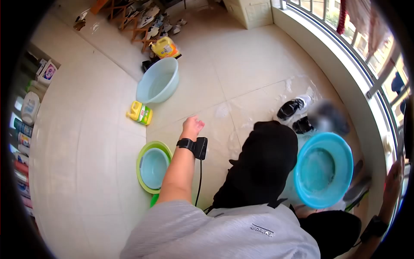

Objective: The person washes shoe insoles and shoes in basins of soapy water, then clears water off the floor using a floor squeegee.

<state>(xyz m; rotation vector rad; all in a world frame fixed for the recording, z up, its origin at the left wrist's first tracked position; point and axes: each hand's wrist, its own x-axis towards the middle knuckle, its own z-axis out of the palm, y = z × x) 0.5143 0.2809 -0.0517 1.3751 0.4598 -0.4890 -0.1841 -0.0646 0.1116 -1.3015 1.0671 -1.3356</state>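
Note:
My left hand (192, 125) is held out over the tiled floor, fingers curled in and nothing visible in them. A black strap with a small box is on that wrist. At the far right edge my right hand (393, 173) is up against the window frame (390, 142); its fingers are dark and partly hidden. A blue basin (303, 172) with soapy water stands by my knee. Beyond it are a black-and-white shoe (290, 109) and a second black shoe (303, 125), on wet floor.
A green basin (141, 176) holds a smaller blue basin (154, 168) at left. Farther off are a yellow detergent jug (140, 113), a pale blue tub (151, 86), another yellow jug (165, 47) and a shoe rack (139, 26). Bottles (30, 108) line the left.

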